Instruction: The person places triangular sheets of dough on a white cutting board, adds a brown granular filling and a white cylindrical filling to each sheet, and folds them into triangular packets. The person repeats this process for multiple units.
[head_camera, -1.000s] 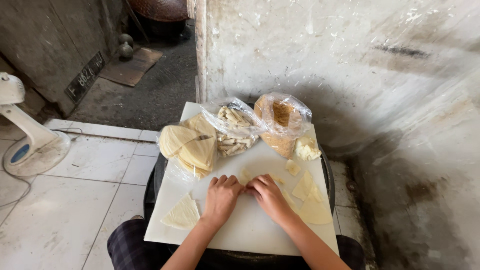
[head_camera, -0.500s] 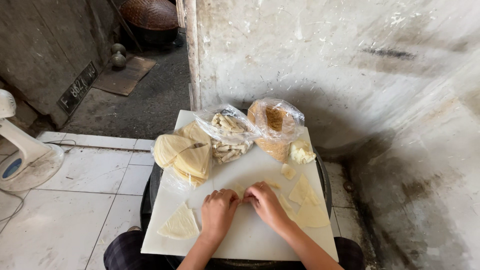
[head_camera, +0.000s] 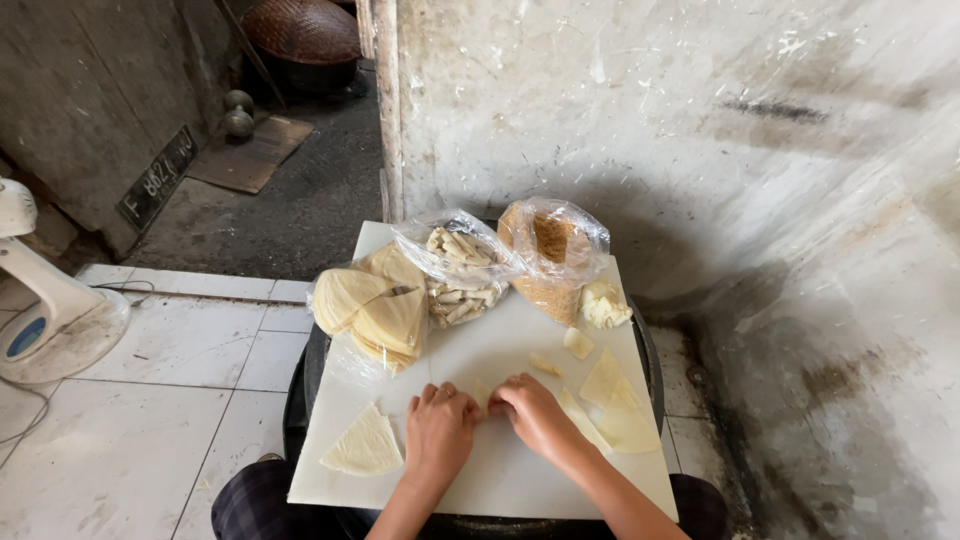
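Both hands, left hand (head_camera: 438, 432) and right hand (head_camera: 530, 412), press curled fingers together on a small wrapper (head_camera: 484, 395) at the middle of the white board (head_camera: 480, 470), pinching it closed. Spare wrappers (head_camera: 365, 445) lie just beside for easy reach; bags (head_camera: 460, 270) sit at the back.

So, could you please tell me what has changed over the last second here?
Barely anything: the left hand and right hand remain pressed together over a small wrapper piece on the white board. The triangular wrapper, wrapper stack and bags stayed put; only the camera view shifted.
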